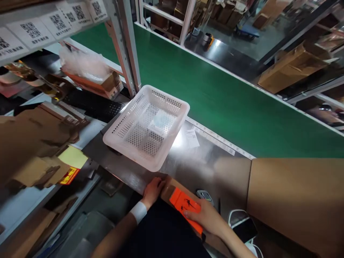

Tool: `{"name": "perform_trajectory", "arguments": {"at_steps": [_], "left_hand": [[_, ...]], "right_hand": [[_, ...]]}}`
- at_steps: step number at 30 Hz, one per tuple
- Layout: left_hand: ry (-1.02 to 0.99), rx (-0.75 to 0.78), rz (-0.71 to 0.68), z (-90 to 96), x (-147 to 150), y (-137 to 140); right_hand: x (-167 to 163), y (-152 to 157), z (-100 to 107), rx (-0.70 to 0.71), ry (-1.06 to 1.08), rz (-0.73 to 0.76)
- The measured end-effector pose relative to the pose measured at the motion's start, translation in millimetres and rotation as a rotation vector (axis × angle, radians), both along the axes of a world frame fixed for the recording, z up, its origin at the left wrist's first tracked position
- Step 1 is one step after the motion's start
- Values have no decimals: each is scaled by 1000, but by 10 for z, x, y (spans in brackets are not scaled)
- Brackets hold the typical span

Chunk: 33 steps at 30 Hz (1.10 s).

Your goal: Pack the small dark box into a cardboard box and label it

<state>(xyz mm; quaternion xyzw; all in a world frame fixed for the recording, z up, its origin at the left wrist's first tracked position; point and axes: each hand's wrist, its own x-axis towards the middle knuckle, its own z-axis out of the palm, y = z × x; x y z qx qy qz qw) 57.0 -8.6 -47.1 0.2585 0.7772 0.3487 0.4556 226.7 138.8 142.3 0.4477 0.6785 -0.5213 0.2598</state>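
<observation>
At nine o'clock a heap of flattened brown cardboard [32, 143] lies ragged-edged, with a pale yellow sheet [73, 157] tucked beside it; the shelf [40, 28] above carries white QR-code labels too blurred for me to read. At ten o'clock a crumpled clear plastic bag [83, 64] sits on an open carton.

My left hand [153, 191], a white band at the wrist, lies at six o'clock with its fingers [158, 184] curled over the near-left end of a small brown cardboard box [172, 190]. Just above it, at the centre, the white plastic basket [147, 125] rests on the bench [199, 161], a dull, scuffed steel sheet that glares under the light. The basket is rectangular with perforated walls and floor; something pale and translucent lies inside, hard to make out.

My right hand [208, 216] presses flat on the box's glossy orange sticker [186, 208], fingers spread rather than clenched, covering part of it. Behind the hand a grey device [204, 196] is half hidden. At two o'clock runs the smooth green conveyor belt [228, 93]. At four o'clock a large plain carton [295, 200] is cut off by the edge of view.
</observation>
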Motion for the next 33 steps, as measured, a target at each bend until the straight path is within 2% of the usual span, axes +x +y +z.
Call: {"name": "perform_trajectory", "arguments": {"at_steps": [4,7,9,11,15,17,20,22,24,26,29,33], "left_hand": [[40,-20,0,249,-74,-125],[-215,113,-91,413,-38,-244],[-404,165,-169,408,21,-301],[-442,143,-200,319,61,-339],[-391,75,-237,195,-30,-390],[-274,161,-307,267,-126,-375],[8,304,-491,435,-220,-259],[130,309,-606,476,-228,-161],[170,290,-628,430,-209,-98],[151,291,-572,338,-189,-91],[107,294,-511,250,-180,-139],[218,168,-560,310,-204,-165]], "right_hand": [[19,1,-28,-67,62,-13],[43,-8,-40,-61,60,-11],[50,-14,-34,-49,55,-23],[52,-17,-15,-51,51,-25],[59,-26,26,-44,89,-52],[70,-32,35,-30,79,-44],[90,-36,36,18,66,6],[104,-31,44,34,114,14],[132,-16,64,20,140,6],[209,12,92,-19,157,-12],[499,72,110,-72,155,-27],[1159,140,15,-63,-10,-48]]}}
